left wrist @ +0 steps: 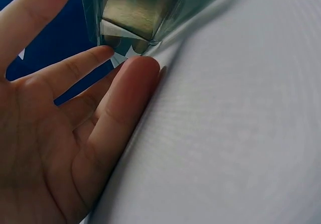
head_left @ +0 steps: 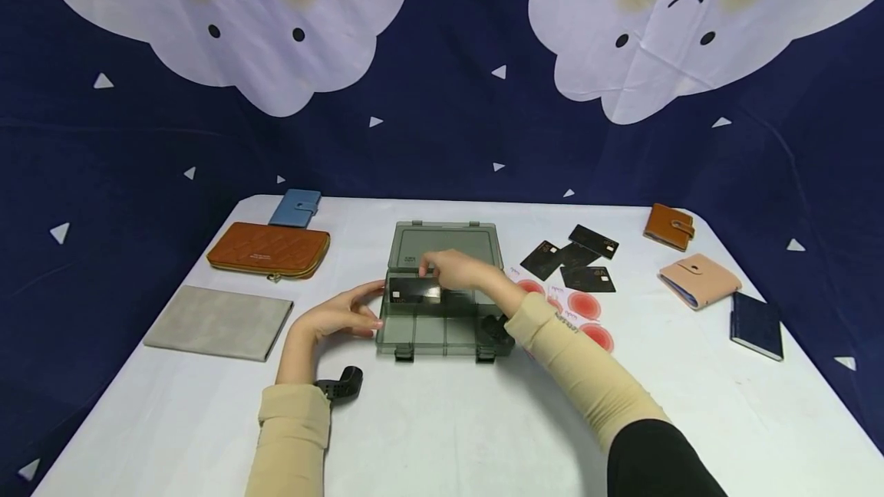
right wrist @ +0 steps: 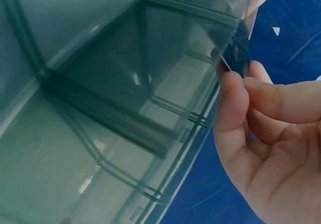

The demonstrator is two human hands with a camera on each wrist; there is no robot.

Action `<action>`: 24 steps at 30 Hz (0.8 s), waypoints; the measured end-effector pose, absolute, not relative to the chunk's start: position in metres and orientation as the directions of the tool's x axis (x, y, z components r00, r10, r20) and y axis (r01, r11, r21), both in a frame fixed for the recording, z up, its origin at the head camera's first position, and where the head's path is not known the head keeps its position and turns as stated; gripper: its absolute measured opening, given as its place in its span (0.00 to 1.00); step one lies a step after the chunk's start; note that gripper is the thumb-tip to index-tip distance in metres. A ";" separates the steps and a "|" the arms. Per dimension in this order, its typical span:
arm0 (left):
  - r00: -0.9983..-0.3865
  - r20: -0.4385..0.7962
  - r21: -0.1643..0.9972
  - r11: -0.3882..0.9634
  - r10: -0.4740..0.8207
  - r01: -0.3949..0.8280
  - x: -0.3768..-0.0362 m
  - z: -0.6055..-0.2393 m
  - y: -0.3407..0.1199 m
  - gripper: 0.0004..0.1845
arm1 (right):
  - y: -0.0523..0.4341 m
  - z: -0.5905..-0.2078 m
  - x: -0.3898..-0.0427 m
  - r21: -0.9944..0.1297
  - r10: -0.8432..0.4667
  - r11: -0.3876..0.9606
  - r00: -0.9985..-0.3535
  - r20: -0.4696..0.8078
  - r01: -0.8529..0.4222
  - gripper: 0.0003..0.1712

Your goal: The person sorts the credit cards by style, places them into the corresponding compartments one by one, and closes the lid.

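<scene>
A translucent green plastic organizer box [head_left: 430,336] lies open, its lid [head_left: 449,244] laid back behind it. My right hand [head_left: 452,270] reaches over the back row of compartments and pinches a black card [head_left: 414,291] with a small gold chip mark. In the right wrist view, thumb and forefinger [right wrist: 231,98] meet on the card's dark corner [right wrist: 236,50] at the box's edge. Beside the box's left wall is my left hand [head_left: 338,314], fingers spread and fairly straight. In the left wrist view its fingertips [left wrist: 143,66] touch the box's corner.
Several black cards [head_left: 587,279] lie right of the box, with red-and-white printed cards [head_left: 584,305] partly under my right forearm. Farther right are a brown wallet [head_left: 667,227], a pink one [head_left: 699,280] and a navy one [head_left: 756,326]. Grey [head_left: 217,320], brown zip [head_left: 268,249] and blue [head_left: 295,208] wallets lie left.
</scene>
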State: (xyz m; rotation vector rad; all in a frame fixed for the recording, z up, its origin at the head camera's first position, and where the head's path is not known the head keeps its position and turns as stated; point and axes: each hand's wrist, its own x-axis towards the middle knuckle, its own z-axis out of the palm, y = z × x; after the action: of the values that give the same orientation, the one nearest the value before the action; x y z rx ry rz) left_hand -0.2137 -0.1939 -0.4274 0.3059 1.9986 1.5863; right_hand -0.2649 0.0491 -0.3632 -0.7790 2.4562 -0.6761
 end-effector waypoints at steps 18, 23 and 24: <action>-0.820 -0.284 0.949 0.270 0.496 -0.165 -0.215 -0.430 -0.191 0.48 | 0.075 -0.353 -0.266 -0.549 -0.595 0.764 -0.701 -0.394 -0.340 0.21; -0.816 -0.285 0.949 0.270 0.502 -0.166 -0.215 -0.431 -0.193 0.48 | 0.111 -0.340 -0.278 -0.537 -0.513 0.789 -0.802 -0.307 -0.299 0.23; -0.816 -0.290 0.948 0.269 0.500 -0.172 -0.215 -0.430 -0.192 0.48 | 0.120 -0.339 -0.281 -0.522 -0.491 0.800 -0.824 -0.283 -0.297 0.24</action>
State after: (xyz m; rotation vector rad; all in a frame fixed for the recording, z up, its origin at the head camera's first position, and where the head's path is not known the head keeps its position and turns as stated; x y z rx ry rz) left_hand -0.2154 -0.1924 -0.4305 0.2954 1.9942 1.5920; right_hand -0.2811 0.1197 -0.3393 -0.5925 2.5781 -0.6529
